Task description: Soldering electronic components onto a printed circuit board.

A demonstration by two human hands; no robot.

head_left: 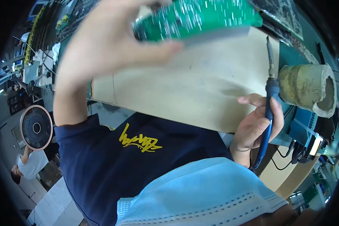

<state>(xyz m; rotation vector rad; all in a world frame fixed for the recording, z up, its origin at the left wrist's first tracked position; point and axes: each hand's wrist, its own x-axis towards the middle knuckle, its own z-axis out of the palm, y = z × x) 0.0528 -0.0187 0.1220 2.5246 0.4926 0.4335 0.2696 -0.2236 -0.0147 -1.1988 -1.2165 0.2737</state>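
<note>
My left hand (120, 47), smeared by motion, grips the left end of a green circuit board (205, 19) at the top of the view. The board is lifted and tilted, with many small silvery points or leads across its face, also blurred. Its lower edge looks grey. On the right, my right hand (254, 126) is closed around the blue handle of a soldering iron (271, 90). The iron stands nearly upright in the picture, its metal tip pointing to the far side, apart from the circuit board.
A tan sheet (177, 84) covers the bench before me. Right of the iron lies a rough, chipped ceramic-looking cylinder (301, 86), with a blue box (303, 122) and cables beside it. Clear plastic (284, 15) lies at the far right. A round fan (36, 127) and another person (32, 164) appear at left.
</note>
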